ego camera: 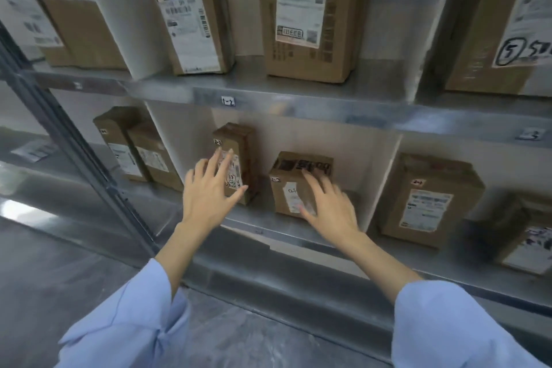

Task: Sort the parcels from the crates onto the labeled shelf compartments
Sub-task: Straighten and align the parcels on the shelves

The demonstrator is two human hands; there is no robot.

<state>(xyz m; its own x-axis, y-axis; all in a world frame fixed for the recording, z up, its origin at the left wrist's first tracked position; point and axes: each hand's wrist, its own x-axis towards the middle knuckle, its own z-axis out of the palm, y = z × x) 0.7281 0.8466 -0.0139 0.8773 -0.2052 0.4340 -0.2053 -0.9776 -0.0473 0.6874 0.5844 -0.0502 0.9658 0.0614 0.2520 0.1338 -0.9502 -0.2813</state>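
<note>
Placement seems the step in hand: two cardboard parcels stand in the lower middle compartment (298,140), the tall narrow parcel (239,136) at nine o'clock of the squat parcel (285,188). The left hand (209,188) spreads straight fingers at the tall one's label. The right hand (328,209) lies flat-fingered on the squat one's front, gripping nothing. The next move likely calls for squaring both parcels, then fetching another.

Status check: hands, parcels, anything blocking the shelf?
Left hand open at tall parcel. Right hand open at squat parcel, contact unclear. Both stand in lower middle compartment. Nothing in the way.
</note>
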